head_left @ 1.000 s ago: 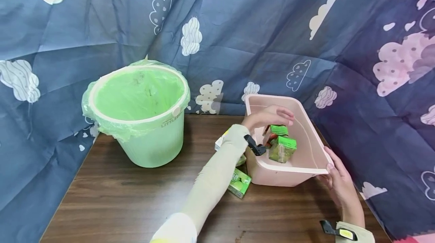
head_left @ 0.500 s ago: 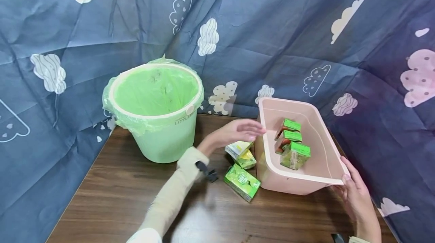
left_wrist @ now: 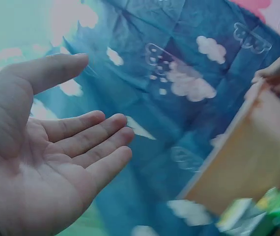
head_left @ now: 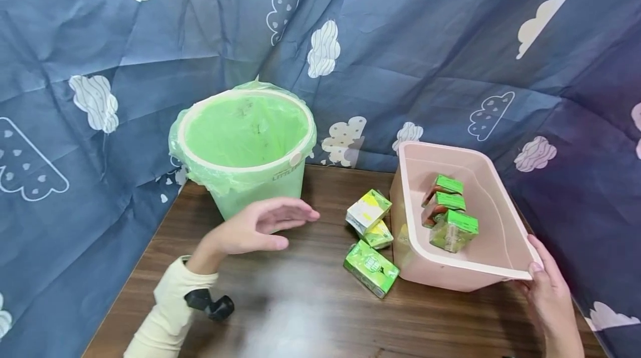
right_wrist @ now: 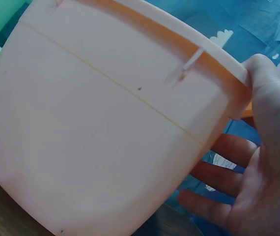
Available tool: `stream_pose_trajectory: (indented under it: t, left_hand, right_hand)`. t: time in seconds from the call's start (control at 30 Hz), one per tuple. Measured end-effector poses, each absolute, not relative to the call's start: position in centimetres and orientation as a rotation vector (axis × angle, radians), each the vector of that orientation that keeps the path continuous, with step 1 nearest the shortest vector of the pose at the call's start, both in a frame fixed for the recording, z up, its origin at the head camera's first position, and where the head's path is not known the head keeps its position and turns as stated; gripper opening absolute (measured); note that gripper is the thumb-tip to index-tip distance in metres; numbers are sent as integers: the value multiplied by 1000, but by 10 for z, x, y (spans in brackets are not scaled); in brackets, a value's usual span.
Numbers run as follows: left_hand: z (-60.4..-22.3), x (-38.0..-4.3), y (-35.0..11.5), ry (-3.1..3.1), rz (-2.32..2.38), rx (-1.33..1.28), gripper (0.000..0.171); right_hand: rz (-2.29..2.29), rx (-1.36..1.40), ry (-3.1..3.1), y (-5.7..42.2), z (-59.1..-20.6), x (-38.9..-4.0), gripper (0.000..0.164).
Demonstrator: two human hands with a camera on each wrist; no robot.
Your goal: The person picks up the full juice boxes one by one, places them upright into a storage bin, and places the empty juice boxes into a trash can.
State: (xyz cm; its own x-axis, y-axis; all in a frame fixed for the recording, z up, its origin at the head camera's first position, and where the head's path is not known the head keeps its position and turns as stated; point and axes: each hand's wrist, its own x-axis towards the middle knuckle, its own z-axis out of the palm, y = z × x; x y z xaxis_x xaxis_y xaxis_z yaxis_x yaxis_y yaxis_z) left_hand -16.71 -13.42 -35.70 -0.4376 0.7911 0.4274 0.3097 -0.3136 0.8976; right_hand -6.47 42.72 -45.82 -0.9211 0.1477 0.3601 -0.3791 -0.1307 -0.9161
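Note:
My left hand (head_left: 250, 230) hovers over the table in front of the green bucket, palm turned inward and fingers extended, holding nothing. At the bin's near right corner, my right hand (head_left: 551, 291) grips the rim of a pink plastic bin (head_left: 463, 279); in the right wrist view its thumb (right_wrist: 260, 69) lies at the rim and the other fingers are by the outer wall. Three green-topped drink cartons stand inside, the nearest carton (head_left: 454, 231) in front. Left of the bin lie a green drink carton (head_left: 371, 269), a yellow-green carton (head_left: 379, 234) and a white-and-yellow carton (head_left: 369, 210) leaning on it.
A pale green bucket (head_left: 260, 191) lined with a green plastic bag stands at the back left of the wooden table (head_left: 320, 313). A dark blue cloth (head_left: 380, 57) with cloud prints hangs behind and at both sides.
My left hand has come out of the pink bin and moved left past the loose cartons to the bucket's front. The right hand keeps its grip on the bin; the head view has shifted left.

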Motion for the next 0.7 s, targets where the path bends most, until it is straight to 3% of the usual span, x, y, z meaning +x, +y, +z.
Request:
stream_pose_trajectory:
  t: [0.2,0.3,0.57,0.7]
  left_hand:
    - [-307,-153,-189,1795,1843,1613,61]
    - [-286,-155,-213,1984,1966,1604,64]
    - [-276,-181,-276,2276,2417,1071,59]
    - [-288,-202,-296,2336,2424,877,53]
  right_hand:
    - [2020,106,-1806,420,-456,-68,53]
    - [1917,28,-1877,422,-454,-67,52]
    - [1458,-156,-2294,440,-451,-76,53]
    - [1425,-69,-2394,458,-448,-83,54]
